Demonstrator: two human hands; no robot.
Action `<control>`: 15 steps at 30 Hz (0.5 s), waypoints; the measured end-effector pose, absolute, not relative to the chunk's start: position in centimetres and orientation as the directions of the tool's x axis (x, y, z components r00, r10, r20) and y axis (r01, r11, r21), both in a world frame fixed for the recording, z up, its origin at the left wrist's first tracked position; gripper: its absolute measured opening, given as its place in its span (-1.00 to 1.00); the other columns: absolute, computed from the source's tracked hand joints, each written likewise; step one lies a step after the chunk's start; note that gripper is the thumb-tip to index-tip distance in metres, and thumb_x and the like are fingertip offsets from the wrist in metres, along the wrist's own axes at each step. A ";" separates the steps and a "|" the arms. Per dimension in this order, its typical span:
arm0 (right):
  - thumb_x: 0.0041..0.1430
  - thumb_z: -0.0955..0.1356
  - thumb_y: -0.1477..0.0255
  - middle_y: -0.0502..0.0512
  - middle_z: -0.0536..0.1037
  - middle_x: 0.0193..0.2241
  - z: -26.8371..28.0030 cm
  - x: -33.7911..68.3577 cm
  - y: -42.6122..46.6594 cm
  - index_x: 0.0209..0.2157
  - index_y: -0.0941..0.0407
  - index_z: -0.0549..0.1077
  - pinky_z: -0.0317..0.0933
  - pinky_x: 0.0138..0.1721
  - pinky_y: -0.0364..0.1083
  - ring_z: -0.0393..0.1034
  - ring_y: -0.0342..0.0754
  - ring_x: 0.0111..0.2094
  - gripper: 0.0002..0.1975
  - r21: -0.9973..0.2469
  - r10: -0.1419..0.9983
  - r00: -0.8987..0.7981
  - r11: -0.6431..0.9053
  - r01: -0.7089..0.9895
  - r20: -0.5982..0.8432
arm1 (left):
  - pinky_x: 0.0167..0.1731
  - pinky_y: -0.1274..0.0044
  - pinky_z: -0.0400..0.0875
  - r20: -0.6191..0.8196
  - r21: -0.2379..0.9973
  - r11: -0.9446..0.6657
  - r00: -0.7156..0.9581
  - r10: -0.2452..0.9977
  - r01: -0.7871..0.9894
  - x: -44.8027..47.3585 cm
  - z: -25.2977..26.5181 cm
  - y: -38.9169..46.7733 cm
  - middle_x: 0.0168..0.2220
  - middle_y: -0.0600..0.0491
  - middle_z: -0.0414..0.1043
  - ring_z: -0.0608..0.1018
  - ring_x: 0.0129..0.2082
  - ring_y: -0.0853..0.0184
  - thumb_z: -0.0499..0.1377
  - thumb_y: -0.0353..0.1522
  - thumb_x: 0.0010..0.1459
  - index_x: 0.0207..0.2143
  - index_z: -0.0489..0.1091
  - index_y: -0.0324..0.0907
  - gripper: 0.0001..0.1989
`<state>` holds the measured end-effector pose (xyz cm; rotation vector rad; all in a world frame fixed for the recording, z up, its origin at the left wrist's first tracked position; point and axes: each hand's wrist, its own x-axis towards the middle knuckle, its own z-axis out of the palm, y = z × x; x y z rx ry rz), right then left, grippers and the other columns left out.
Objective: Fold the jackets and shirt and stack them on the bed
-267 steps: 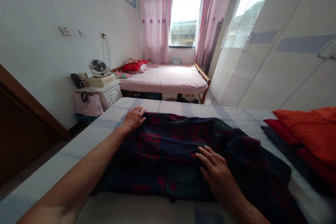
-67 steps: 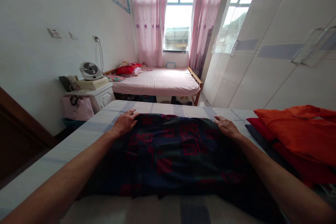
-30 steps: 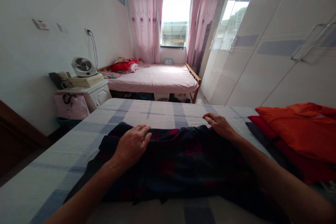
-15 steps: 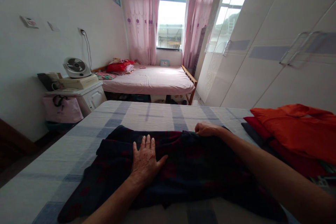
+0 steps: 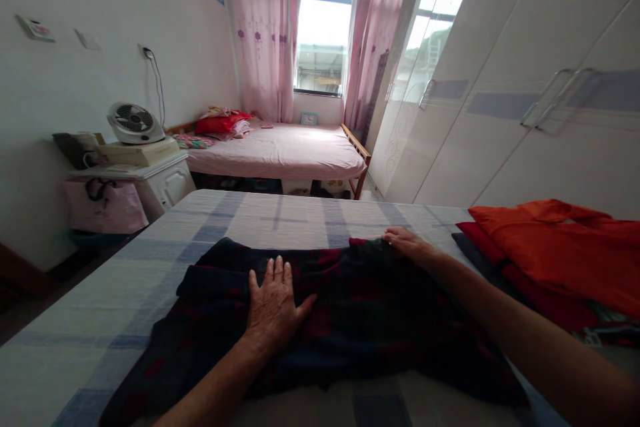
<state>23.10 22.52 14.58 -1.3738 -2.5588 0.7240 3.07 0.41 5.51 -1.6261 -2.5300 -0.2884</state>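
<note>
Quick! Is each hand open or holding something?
Left hand: open, spread flat on the dark cloth.
Right hand: at the cloth's far edge; can't tell if gripping.

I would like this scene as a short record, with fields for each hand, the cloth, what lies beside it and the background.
Left hand: palm down, fingers spread, on the dark patterned garment
Left hand point
Right hand: at the garment's far edge; whether it pinches is unclear
Garment: red patches, wrinkled, lying on a striped sheet
Beside it: stacked clothes at right, orange on top
Background: pink-covered bed, fan, white wardrobe
</note>
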 end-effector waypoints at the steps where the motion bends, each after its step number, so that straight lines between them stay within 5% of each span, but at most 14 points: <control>1: 0.22 0.11 0.32 0.05 0.42 -0.51 14.5 22.8 22.5 -0.45 0.16 0.37 0.17 -0.46 -0.18 0.27 -0.15 -0.50 -0.67 -0.497 0.801 -0.580 0.446 0.744 -0.149 | 0.15 -0.04 -0.15 0.202 0.092 0.401 -0.412 0.889 0.911 3.0 5.5 0.4 0.25 -0.35 0.02 0.10 0.26 -0.11 -0.05 0.05 0.10 0.18 0.20 -0.38 -0.20; 4: 0.16 0.19 0.22 0.01 0.34 -0.66 14.3 21.7 22.8 -0.59 0.17 0.37 0.08 -0.60 -0.18 0.18 -0.18 -0.63 -0.61 -0.506 0.757 -0.586 0.398 0.765 -0.291 | 0.15 -0.05 -0.15 0.205 0.076 0.398 -0.405 0.891 0.914 3.0 5.3 0.4 0.25 -0.36 0.01 0.10 0.25 -0.11 -0.08 0.06 0.11 0.18 0.17 -0.43 -0.18; 8: -0.09 0.37 0.42 -0.03 0.31 -0.72 14.2 20.3 23.6 -0.70 0.19 0.35 -0.04 -0.64 -0.20 0.12 -0.22 -0.66 -0.78 -0.493 0.741 -0.592 0.405 0.770 -0.316 | 0.16 -0.04 -0.13 0.193 0.058 0.406 -0.409 0.892 0.912 3.1 5.4 0.3 0.25 -0.34 0.01 0.10 0.26 -0.09 -0.11 0.06 0.12 0.19 0.16 -0.42 -0.18; 11: 0.01 0.30 0.46 0.00 0.38 -0.63 14.5 20.2 24.6 -0.55 0.21 0.42 -0.02 -0.61 -0.23 0.18 -0.22 -0.60 -0.86 -0.508 0.796 -0.574 0.420 0.752 -0.192 | 0.16 -0.03 -0.14 0.175 0.060 0.411 -0.415 0.893 0.910 3.2 5.7 0.3 0.25 -0.33 0.01 0.09 0.26 -0.08 -0.11 0.06 0.12 0.19 0.15 -0.44 -0.17; 15: 0.18 0.17 0.39 0.05 0.43 -0.53 14.7 20.9 25.9 -0.31 0.22 0.44 0.04 -0.58 -0.26 0.24 -0.23 -0.56 -0.72 -0.526 0.827 -0.547 0.412 0.744 -0.127 | 0.18 -0.01 -0.18 0.179 0.058 0.434 -0.437 0.881 0.899 3.4 5.8 0.4 0.26 -0.29 0.01 0.08 0.27 -0.04 -0.10 0.03 0.14 0.20 0.13 -0.43 -0.20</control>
